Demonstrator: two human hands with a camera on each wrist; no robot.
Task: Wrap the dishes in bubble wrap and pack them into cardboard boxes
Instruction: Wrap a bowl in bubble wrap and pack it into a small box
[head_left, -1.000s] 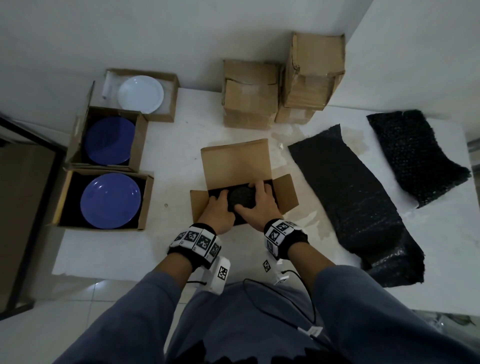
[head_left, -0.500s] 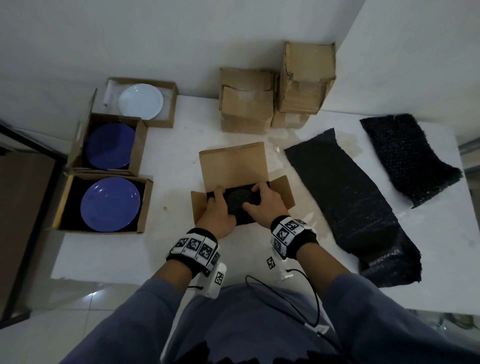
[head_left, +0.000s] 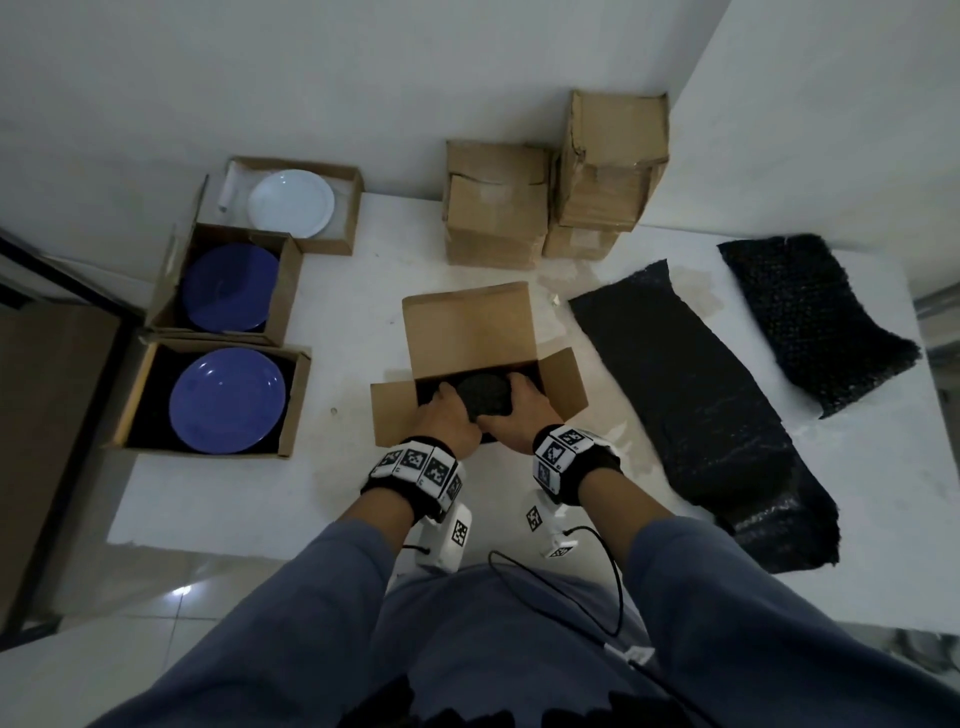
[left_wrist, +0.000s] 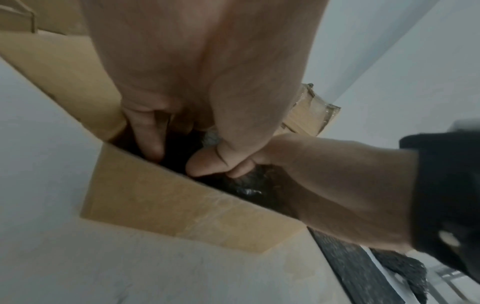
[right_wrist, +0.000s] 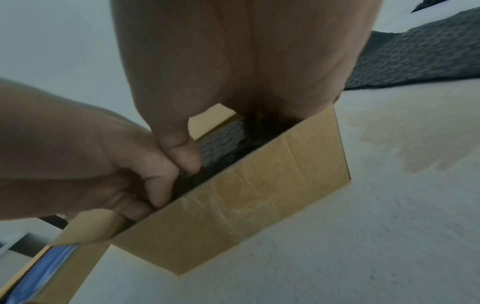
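Note:
A dish wrapped in black bubble wrap (head_left: 483, 397) sits inside an open cardboard box (head_left: 462, 332) in the middle of the white table. My left hand (head_left: 447, 410) grips the bundle's left side and my right hand (head_left: 522, 402) grips its right side, fingers curled over it inside the box. The left wrist view shows my left hand's fingers (left_wrist: 148, 131) reaching down into the box (left_wrist: 166, 197) beside the black wrap (left_wrist: 246, 185). In the right wrist view my right thumb (right_wrist: 182, 152) presses on the wrap (right_wrist: 221, 142) within the box (right_wrist: 246, 205).
Three open boxes at the left hold a white plate (head_left: 291, 203) and two blue plates (head_left: 226, 288) (head_left: 227, 400). Closed boxes (head_left: 496, 213) stand stacked at the back. Two black bubble wrap sheets (head_left: 691, 395) (head_left: 810, 317) lie on the right.
Both hands have stayed on the wrapped dish inside the box, shifting slightly around its sides. The head camera has tilted a little.

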